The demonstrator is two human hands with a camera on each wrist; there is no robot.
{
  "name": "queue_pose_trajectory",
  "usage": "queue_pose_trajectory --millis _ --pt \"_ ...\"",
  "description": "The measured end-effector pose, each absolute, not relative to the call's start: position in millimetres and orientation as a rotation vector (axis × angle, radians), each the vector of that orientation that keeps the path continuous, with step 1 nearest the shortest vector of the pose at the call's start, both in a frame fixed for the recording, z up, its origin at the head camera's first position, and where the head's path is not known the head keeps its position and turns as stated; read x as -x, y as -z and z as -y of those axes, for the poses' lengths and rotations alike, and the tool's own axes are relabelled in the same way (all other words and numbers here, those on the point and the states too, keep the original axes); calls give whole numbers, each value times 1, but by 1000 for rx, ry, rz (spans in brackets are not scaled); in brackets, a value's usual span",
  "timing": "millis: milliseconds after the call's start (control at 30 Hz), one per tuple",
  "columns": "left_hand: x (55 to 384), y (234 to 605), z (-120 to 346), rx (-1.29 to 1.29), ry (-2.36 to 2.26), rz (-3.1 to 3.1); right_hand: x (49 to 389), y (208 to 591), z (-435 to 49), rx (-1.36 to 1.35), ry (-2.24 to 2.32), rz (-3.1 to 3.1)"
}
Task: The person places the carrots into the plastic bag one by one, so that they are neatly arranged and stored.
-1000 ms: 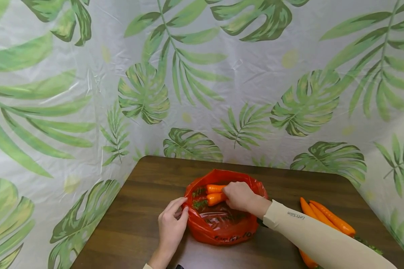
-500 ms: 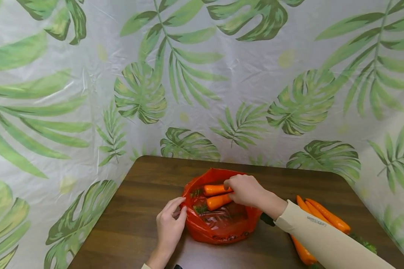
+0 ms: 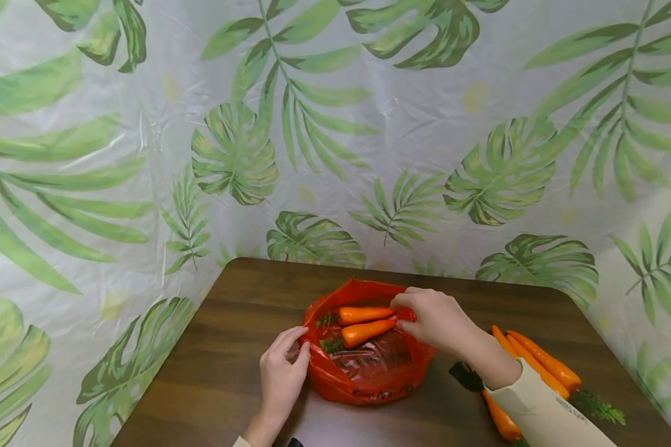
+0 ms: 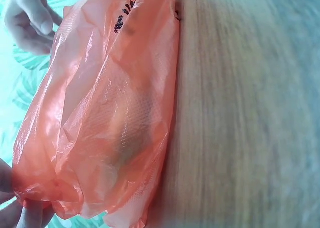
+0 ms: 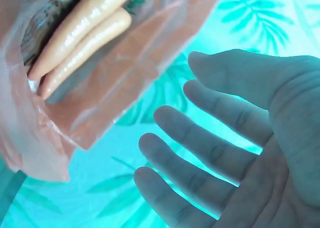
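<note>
A red plastic bag [image 3: 369, 392] stands on the table with its mouth spread wide. Inside lie two orange carrots, an upper carrot [image 3: 363, 315] and a lower carrot [image 3: 366, 333], their green tops toward the left. My left hand [image 3: 282, 372] pinches the bag's left rim between thumb and fingers; the left wrist view has those fingertips at the film's edge. Over the bag's right rim is my right hand [image 3: 438, 320], near the carrots' narrow tips. In the right wrist view its fingers [image 5: 215, 153] are spread apart with nothing between them, clear of the bag.
Right of the bag, several loose carrots [image 3: 553, 365] with green tops [image 3: 598, 406] lie on the brown wooden table [image 3: 218, 347]. Another carrot [image 3: 502, 417] shows partly beneath the right forearm. A leaf-patterned sheet [image 3: 414, 136] hangs behind the table.
My right hand has let go of the carrots and drawn back to the right. The carrots stay in the bag, their tips now visible. The left hand keeps hold of the rim.
</note>
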State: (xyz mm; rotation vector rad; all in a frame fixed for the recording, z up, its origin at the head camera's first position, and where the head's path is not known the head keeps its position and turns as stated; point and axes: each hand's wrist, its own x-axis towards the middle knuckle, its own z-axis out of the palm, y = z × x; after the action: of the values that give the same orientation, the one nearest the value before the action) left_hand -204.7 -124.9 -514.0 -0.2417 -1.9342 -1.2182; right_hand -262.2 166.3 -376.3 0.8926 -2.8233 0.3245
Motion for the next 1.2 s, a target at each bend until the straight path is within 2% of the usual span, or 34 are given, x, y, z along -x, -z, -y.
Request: queue_pose_trajectory --millis 367,1200 --pt "205 512 127 237 1220 1961 247 375 -194 -800 -458 2774" --pt "205 515 127 243 1226 1959 220 409 -263 -545 -705 2895"
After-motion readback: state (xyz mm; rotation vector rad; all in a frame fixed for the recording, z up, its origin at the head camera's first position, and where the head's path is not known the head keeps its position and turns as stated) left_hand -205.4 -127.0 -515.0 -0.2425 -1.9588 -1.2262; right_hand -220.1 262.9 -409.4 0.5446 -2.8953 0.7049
